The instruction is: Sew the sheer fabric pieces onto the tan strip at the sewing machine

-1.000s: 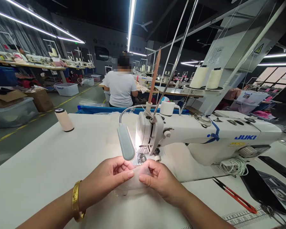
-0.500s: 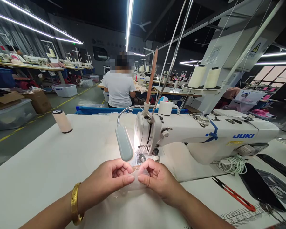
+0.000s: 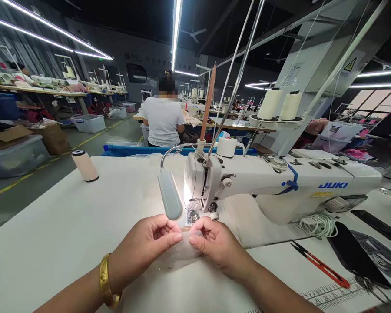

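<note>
A thin, pale, translucent piece of material [image 3: 185, 250] is stretched between my two hands, just in front of the sewing machine's needle area [image 3: 193, 216]. My left hand [image 3: 156, 239], with a gold bangle at the wrist, pinches its left side between thumb and fingers. Its right side is pinched by my right hand [image 3: 213, 239]. A narrow tan strip [image 3: 185, 228] shows between the fingertips. The grey lamp head [image 3: 170, 195] hangs just above my left fingers. The white sewing machine [image 3: 247, 174] stands beyond my right hand.
A peach thread spool [image 3: 85, 166] stands at the table's back left. On the right lie red-handled snips [image 3: 326, 267], a black phone-like object [image 3: 358, 256], a coil of pale cord [image 3: 317, 225] and a ruler [image 3: 332, 295]. A person in a white shirt [image 3: 163, 121] sits ahead.
Both hands keep their pinch. My left hand and bangle have shifted slightly right and up, and the translucent material hangs a little differently between the hands.
</note>
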A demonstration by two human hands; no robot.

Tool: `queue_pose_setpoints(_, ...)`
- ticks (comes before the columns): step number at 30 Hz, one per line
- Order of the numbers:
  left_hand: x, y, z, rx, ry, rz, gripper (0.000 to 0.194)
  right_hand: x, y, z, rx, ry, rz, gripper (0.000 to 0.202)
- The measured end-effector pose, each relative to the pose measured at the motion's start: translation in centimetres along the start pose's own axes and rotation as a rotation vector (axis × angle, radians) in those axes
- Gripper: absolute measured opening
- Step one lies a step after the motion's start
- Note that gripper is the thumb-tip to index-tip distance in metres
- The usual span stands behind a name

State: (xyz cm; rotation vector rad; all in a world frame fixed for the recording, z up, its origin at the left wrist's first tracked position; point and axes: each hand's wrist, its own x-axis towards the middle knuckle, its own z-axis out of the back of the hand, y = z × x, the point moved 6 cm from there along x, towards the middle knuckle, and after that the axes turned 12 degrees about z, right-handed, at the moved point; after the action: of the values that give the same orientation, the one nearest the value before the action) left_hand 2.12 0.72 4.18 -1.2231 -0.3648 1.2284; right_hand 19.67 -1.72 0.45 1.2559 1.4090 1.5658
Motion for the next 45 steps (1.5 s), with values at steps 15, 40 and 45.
queue_pose_setpoints(15, 0.1, -0.1, -0.1, 0.027, -0.001, 0.001, 0.047, -0.1, 0.1, -0.3, 0.064, 0.01, 0.012, 0.037)
queue_pose_setpoints(40, -2.2, -0.9, 0.1, 0.165, 0.049, -0.057, 0.047, -1.4, 2.5, -0.5, -0.171, -0.056, 0.061, 0.037)
queue_pose_setpoints(45, -5.7, -3.2, 2.4, 0.419, 0.051, -0.096, 0.043, -3.5, 5.0, -4.1, -0.108, 0.11, 0.018, 0.023)
